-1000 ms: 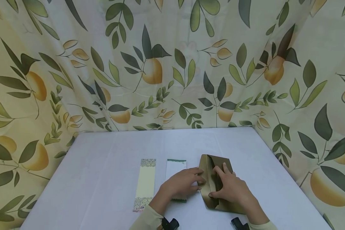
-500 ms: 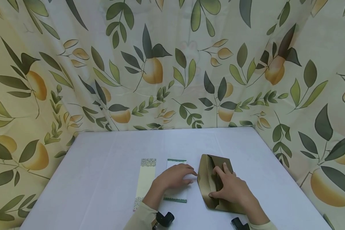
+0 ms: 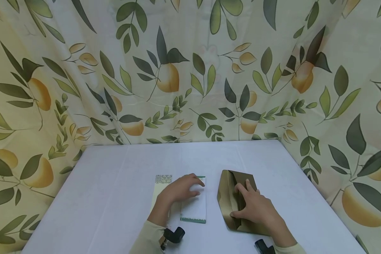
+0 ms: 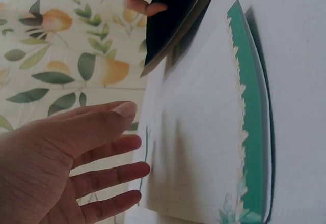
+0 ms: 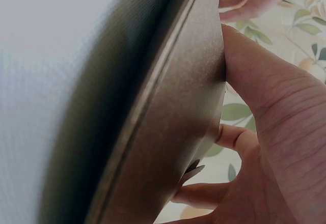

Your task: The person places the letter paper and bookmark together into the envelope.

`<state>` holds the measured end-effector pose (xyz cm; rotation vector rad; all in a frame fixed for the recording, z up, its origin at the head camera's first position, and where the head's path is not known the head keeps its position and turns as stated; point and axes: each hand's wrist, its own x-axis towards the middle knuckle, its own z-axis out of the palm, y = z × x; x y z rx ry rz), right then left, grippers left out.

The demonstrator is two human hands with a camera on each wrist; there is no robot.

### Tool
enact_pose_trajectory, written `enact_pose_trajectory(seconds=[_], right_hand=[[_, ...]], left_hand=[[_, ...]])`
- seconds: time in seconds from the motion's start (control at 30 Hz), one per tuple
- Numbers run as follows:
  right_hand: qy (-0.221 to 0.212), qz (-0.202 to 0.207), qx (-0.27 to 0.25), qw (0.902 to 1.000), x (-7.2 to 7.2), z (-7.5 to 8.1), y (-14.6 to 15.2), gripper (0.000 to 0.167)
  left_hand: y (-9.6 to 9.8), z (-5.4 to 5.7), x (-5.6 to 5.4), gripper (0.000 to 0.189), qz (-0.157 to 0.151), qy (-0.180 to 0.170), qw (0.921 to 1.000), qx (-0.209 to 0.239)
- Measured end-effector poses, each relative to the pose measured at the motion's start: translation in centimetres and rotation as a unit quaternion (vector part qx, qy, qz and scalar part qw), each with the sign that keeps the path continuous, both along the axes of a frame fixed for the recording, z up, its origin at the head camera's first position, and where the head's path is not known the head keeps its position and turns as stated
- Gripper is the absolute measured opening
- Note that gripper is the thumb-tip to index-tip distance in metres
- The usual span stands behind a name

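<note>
A gold envelope (image 3: pixel 227 201) lies at the right of the table with its flap spread to the left and its mouth dark. My right hand (image 3: pixel 255 206) grips it at the mouth, thumb and fingers spread along the opening; in the right wrist view the thumb (image 5: pixel 270 76) meets its edge, and some fingertips are hidden behind it. My left hand (image 3: pixel 179 188), holding nothing, hovers with parted fingers over a white card with green borders (image 3: pixel 193 211). Seen from the left wrist, that card (image 4: pixel 204 132) has more than one layer at its green edge.
A cream strip of card (image 3: pixel 158 190) with patterned ends lies left of the white card, partly covered by my left forearm. The white tabletop (image 3: pixel 114 197) runs back to a leaf-and-fruit curtain (image 3: pixel 190 88).
My left hand has let go of the envelope's flap side and moved left over the white card, which shows more now. The right hand and the envelope stay in place.
</note>
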<state>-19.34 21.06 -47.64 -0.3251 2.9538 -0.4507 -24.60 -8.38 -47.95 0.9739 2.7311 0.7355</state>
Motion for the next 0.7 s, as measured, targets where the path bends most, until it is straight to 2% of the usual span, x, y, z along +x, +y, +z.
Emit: enact_pose_trajectory(seconds=[0.2, 0.27, 0.43, 0.5, 0.7], right_hand=[[0.0, 0.001, 0.0, 1.0, 0.1, 0.1, 0.1, 0.083], [0.002, 0.001, 0.0, 1.0, 0.2, 0.1, 0.1, 0.083], [0.004, 0.005, -0.002, 1.0, 0.2, 0.1, 0.1, 0.082], [0.004, 0.007, -0.001, 1.0, 0.2, 0.1, 0.1, 0.082], [0.006, 0.005, -0.004, 1.0, 0.2, 0.1, 0.1, 0.084]], left_hand=[[-0.7, 0.2, 0.1, 0.029, 0.03, -0.017, 0.9994, 0.006], [-0.9, 0.4, 0.2, 0.028, 0.047, -0.036, 0.9982, 0.001], [-1.1, 0.8, 0.9, 0.041, 0.113, -0.097, 0.9886, -0.021], [-1.0, 0.9, 1.1, 0.048, 0.134, -0.111, 0.9844, -0.025], [0.0, 0.9, 1.8, 0.056, 0.175, -0.114, 0.9778, -0.016]])
